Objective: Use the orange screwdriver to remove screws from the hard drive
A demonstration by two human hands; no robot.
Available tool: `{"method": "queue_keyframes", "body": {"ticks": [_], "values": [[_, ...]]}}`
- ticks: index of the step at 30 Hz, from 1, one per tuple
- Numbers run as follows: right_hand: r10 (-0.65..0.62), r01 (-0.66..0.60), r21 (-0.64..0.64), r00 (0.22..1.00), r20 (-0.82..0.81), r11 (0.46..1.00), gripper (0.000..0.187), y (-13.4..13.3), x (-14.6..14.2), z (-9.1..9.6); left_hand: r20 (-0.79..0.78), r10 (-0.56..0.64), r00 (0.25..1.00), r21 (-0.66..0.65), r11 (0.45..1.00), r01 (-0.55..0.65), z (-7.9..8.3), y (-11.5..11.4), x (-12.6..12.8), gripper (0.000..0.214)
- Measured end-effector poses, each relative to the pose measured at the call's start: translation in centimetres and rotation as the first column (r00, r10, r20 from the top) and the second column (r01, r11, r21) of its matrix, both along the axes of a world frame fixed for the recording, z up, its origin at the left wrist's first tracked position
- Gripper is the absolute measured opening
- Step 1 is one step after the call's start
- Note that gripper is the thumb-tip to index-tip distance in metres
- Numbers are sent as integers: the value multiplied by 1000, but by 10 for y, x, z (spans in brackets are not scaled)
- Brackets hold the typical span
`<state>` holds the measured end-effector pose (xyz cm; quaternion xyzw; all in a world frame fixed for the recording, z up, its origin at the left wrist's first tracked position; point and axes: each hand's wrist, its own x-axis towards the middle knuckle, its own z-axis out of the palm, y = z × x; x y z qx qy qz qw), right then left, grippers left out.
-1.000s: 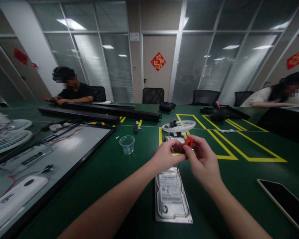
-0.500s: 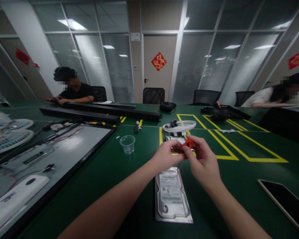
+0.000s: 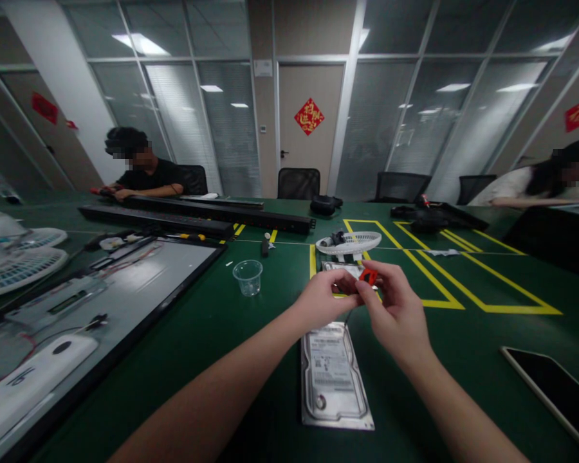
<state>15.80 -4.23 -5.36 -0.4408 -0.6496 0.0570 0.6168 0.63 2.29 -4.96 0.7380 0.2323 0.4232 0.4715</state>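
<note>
My right hand [image 3: 395,302] pinches a small orange-red piece [image 3: 368,276] with a black middle between thumb and fingertips. Its exact kind is too small to tell. Against it, my left hand [image 3: 325,297] is closed, thumb and fingers drawn together; what they grip is hidden. A thin dark tip [image 3: 349,316] shows just below the joined fingers. Under the hands, a silver hard drive [image 3: 335,379] lies flat, label side up, on the green table. Behind the fingers a second hard drive [image 3: 338,267] is partly covered.
A clear plastic cup [image 3: 248,280] stands left of my hands. Further left lies a large opened flat panel [image 3: 174,270]. A white fan grille [image 3: 350,242] sits behind the drives, a phone [image 3: 550,392] at right. Two people sit across the table, near black bars [image 3: 197,215] and a black case [image 3: 560,238].
The orange-red piece has turned slightly in my right fingers, showing more of its face. Both hands stay together in nearly the same place; the view shifts a little.
</note>
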Motion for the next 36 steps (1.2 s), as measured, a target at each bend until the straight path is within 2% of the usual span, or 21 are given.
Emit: {"method": "queue_keyframes", "body": {"ticks": [3,6,13,17,19,24,27,31,36], "values": [[50,-51,-48,998,-32,998,31,-1,2,-1,-18,-57,998,25,998,58,-1,2,0,8],[80,-84,-84,995,-56,993,33,-2,2,-1,-20,-90,996,23,996,90,-1,2,-1,10],[-14,14,-9,999,31,1000,28,-1,0,0,-22,20,1000,2,1000,-20,0,-4,1,18],[17,-17,-42,1000,-2,999,31,-1,2,0,-51,-52,997,18,998,52,0,-3,1,6],[54,-58,-72,997,-47,996,33,-1,2,0,-65,-83,994,24,996,85,0,-1,0,9],[53,-63,-100,993,-108,993,34,-1,0,-1,-43,-51,998,6,999,52,-1,0,-1,8],[20,-26,-67,996,-90,997,30,-1,-2,-1,-22,-31,999,-5,1000,31,-2,-2,1,15],[4,-5,-34,1000,-27,999,28,-2,-1,0,-56,-47,997,31,998,48,-2,-2,1,12],[50,-53,-84,998,-39,995,35,-2,1,0,-71,-113,991,17,993,114,-1,0,-1,10]]}}
